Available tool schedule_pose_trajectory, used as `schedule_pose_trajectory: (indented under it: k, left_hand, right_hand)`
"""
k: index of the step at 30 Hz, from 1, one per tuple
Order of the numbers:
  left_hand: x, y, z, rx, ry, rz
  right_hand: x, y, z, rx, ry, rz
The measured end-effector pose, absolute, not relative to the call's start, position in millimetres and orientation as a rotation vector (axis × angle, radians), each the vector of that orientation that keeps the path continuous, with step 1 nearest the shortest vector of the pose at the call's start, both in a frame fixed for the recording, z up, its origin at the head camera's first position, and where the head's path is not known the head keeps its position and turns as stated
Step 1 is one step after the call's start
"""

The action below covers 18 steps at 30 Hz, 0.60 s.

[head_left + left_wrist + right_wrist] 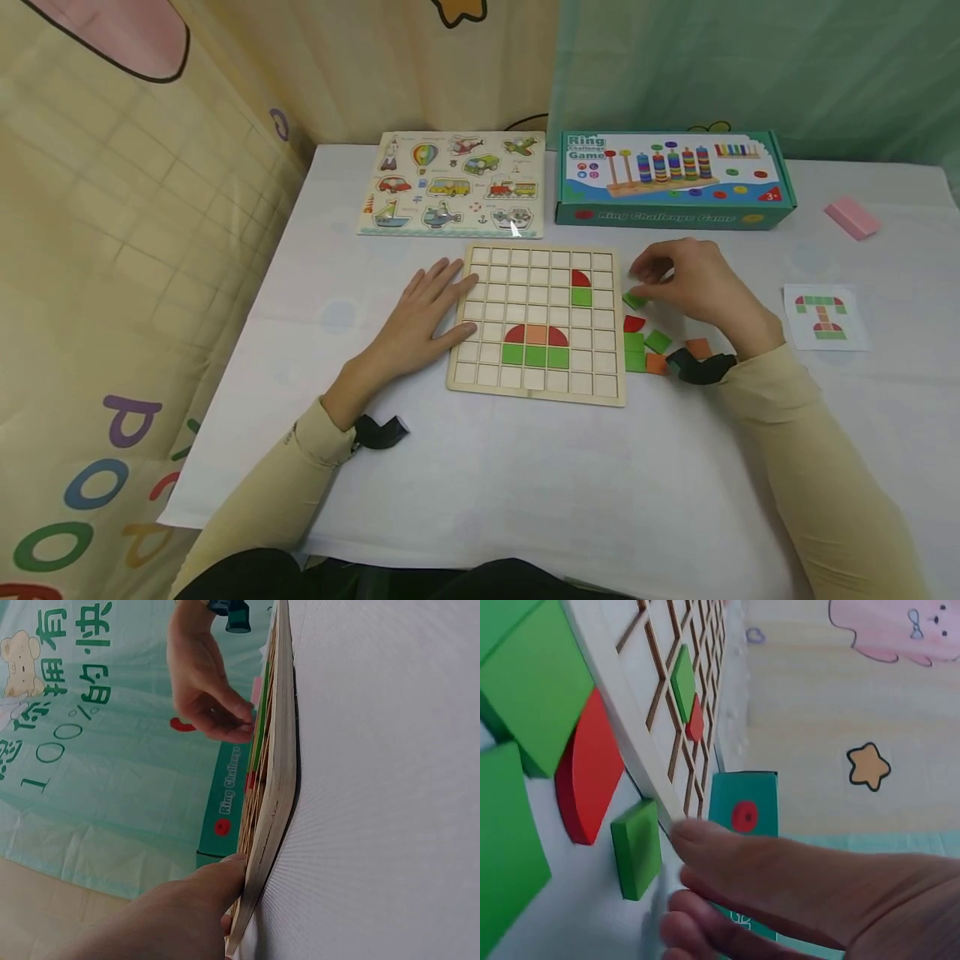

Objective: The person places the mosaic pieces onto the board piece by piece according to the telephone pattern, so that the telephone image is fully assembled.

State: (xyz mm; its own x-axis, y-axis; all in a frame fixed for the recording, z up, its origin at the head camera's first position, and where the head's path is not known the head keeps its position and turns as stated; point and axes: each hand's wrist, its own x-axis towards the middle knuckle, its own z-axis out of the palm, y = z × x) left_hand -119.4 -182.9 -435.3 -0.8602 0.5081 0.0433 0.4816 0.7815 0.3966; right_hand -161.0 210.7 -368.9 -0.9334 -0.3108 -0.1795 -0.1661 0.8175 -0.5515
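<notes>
A wooden grid board (491,400) lies on the table, with green squares (536,356), an orange square (536,334) and red quarter-round pieces (514,335) in its cells. My left hand (420,321) rests with fingers spread on the board's left edge; its thumb shows on the rim in the left wrist view. Beyond the board's right edge, my right hand (693,279) hovers with bent fingers over a loose green square (637,851). In the right wrist view, thumb and fingertips are beside that square, and no piece shows between them. A loose red piece (589,772) lies nearby.
Loose green (658,341) and orange squares (697,347) lie right of the board. Farther right are a pattern card (825,337) and a pink block (852,218). A vehicle picture puzzle (450,185) and a green game box (675,217) stand behind.
</notes>
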Motion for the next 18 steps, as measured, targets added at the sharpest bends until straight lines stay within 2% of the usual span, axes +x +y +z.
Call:
schedule_pose_trajectory:
  k: [7,18]
  left_hand:
    - [-119.4,-182.7,-434.9,0.802,2.901,0.621]
    - [-120.0,-182.0,-435.0,0.799,2.895,0.618]
  right_hand:
    - [-160.6,207.6,-371.3,-0.334,2.719,-0.742]
    - [-159.4,206.3,-374.8,-0.421,2.812,-0.717]
